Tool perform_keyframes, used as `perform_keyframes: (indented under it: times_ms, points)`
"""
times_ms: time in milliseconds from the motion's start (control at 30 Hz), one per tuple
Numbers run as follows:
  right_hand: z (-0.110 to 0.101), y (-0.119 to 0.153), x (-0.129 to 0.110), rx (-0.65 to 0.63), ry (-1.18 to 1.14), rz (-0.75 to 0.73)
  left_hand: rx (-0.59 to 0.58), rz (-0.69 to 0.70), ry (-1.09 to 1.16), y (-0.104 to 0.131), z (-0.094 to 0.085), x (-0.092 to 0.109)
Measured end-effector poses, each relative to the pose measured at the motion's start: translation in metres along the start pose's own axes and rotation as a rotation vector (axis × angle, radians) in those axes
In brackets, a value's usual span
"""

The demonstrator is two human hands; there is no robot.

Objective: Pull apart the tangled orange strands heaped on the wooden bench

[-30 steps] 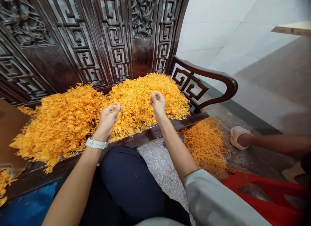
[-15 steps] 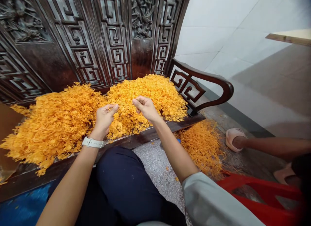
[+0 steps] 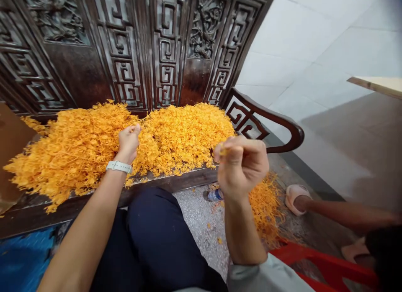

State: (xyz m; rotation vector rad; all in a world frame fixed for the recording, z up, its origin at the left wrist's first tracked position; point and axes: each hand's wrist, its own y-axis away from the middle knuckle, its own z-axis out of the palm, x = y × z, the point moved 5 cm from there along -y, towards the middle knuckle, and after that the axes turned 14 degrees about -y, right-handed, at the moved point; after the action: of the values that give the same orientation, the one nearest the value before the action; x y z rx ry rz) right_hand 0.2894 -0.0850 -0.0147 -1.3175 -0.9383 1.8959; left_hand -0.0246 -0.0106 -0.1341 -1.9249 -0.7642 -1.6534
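Two heaps of small orange plastic-looking sprigs lie on a dark wooden bench (image 3: 176,181). The left heap (image 3: 78,145) is stringy with stems; the right heap (image 3: 191,133) is made of small frilly pieces. My left hand (image 3: 128,143), with a pale watch on its wrist, is closed over the gap between the heaps. A thin orange stem (image 3: 143,118) sticks out from its fingertips. Held up closer to me, past the right heap's front edge, my right hand (image 3: 243,166) pinches a small orange piece (image 3: 223,150), mostly covered by the fingers.
A pile of orange stems (image 3: 266,208) lies on the floor at the right, partly behind my right hand. Around it are a bottle (image 3: 215,195), a red plastic stool (image 3: 317,258) and another person's foot (image 3: 298,199). A cardboard box (image 3: 14,149) stands far left; the bench's armrest (image 3: 295,133) curves out at right.
My hands were close together over the heaps with a thin strand between them. Now the right hand has moved right and nearer to me, and the left slightly up. The view has shifted.
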Motion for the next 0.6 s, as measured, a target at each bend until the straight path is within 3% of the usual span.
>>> perform_keyframes:
  times_ms: [100, 167, 233, 367, 467, 533, 600]
  points:
    - [-0.013, -0.016, 0.053, -0.138, 0.306, 0.231, -0.136, -0.013, 0.146, -0.002, -0.007, 0.004]
    - [-0.013, -0.014, 0.094, -0.291, 0.501, 0.413, -0.18, 0.005, 0.209, 0.005, -0.003, 0.008]
    - [-0.006, -0.005, 0.115, -0.367, 0.557, 0.492, -0.189, 0.0, 0.236, 0.012, 0.003, 0.009]
    - [0.036, 0.033, 0.11, -0.465, 0.258, 0.657, -0.172, -0.032, 0.256, 0.019, 0.015, 0.004]
    - [0.064, 0.059, 0.104, -0.551, 0.184, 0.697, -0.145, 0.017, 0.248, 0.021, 0.017, 0.004]
    - [0.068, 0.065, 0.113, -0.515, 0.183, 0.704, -0.181, 0.101, 0.195, 0.025, 0.018, 0.009]
    - [0.059, 0.061, 0.128, -0.371, 0.148, 0.714, -0.269, 0.204, 0.112, 0.031, 0.02, 0.015]
